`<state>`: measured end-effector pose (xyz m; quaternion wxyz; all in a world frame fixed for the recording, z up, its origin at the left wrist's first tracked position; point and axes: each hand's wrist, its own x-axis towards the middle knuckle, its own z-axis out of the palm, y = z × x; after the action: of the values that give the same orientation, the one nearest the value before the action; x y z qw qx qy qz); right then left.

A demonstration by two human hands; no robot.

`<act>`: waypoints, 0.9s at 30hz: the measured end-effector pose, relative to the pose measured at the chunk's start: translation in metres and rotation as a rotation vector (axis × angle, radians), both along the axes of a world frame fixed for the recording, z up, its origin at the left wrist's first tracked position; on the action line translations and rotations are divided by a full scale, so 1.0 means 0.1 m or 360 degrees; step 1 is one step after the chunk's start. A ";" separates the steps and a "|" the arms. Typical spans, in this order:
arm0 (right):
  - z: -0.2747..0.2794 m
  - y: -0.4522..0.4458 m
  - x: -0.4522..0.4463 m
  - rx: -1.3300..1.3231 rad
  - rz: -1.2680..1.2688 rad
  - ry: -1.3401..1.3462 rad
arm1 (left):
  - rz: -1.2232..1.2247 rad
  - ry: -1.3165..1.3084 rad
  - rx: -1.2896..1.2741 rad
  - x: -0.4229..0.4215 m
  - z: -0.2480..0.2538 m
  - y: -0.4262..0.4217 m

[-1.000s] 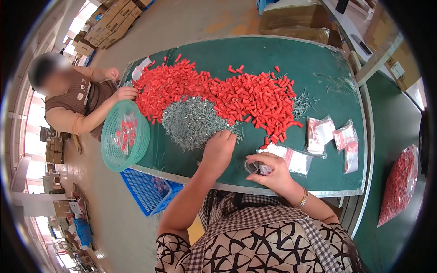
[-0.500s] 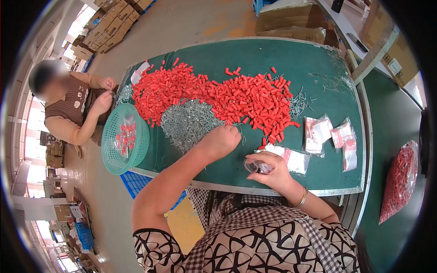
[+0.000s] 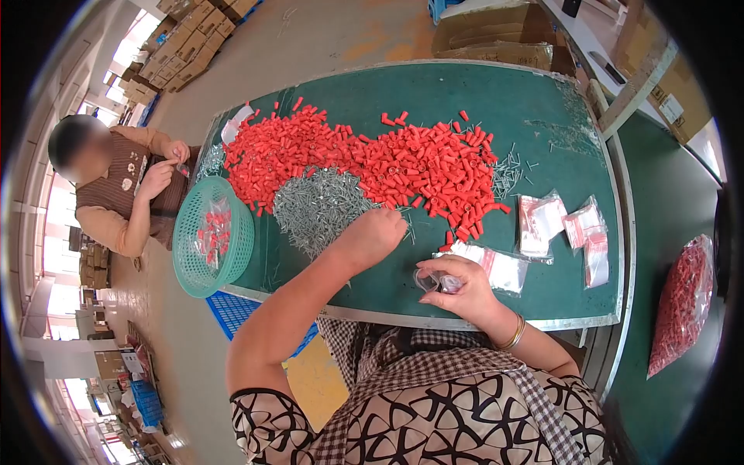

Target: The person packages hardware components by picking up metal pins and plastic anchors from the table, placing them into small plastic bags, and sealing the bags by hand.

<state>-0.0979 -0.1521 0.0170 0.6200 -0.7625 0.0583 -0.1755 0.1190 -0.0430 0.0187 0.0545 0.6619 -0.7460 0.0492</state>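
Note:
My left hand (image 3: 375, 236) is at the right edge of a heap of small silver screws or nails (image 3: 319, 213). Its fingers are bent together, and whatever they pinch is hidden. In my right hand (image 3: 467, 289), near the table's front edge, a small clear plastic bag (image 3: 428, 280) is gripped between thumb and fingers, its mouth held rounded. Beyond both hands spreads a large pile of short red plastic caps (image 3: 434, 167). Flat clear zip bags (image 3: 505, 273) lie just right of my right hand.
A green mesh basket (image 3: 243, 246) with filled bags stands at the table's left corner, near a seated co-worker (image 3: 116, 186). More zip bags (image 3: 542, 225) lie at the right of the green table (image 3: 504, 93). A big bag of red pieces (image 3: 682, 306) rests on the side surface.
My left hand has shifted slightly left, toward the screw heap. My right hand stays with its bag. The co-worker's hands have come closer together.

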 end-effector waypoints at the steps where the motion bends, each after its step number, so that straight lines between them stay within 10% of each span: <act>1: 0.00 0.00 0.00 0.0014 0.0000 -0.0002 | 0.0049 0.0076 -0.0043 0.00 -0.02 0.00; 4: -0.02 -0.02 -0.01 0.0082 -0.0029 0.0005 | 0.0395 0.0529 -0.0154 -0.04 0.06 0.06; 7: -0.03 -0.01 0.01 0.0154 -0.0062 0.0031 | 0.1126 0.1842 -0.0174 -0.21 0.18 0.19; 11: 0.01 0.02 0.04 0.0126 -0.0117 0.0062 | 0.1162 0.3251 -0.0402 -0.48 0.29 0.30; 27: -0.02 0.05 0.06 -0.0046 -0.0133 0.0051 | 0.1088 0.2729 -0.0383 -0.96 0.24 0.38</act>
<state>-0.0920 -0.1467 0.0146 0.5999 -0.7710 0.0975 -0.1899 0.0231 -0.0052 0.0431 0.6379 0.6457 -0.2051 -0.3661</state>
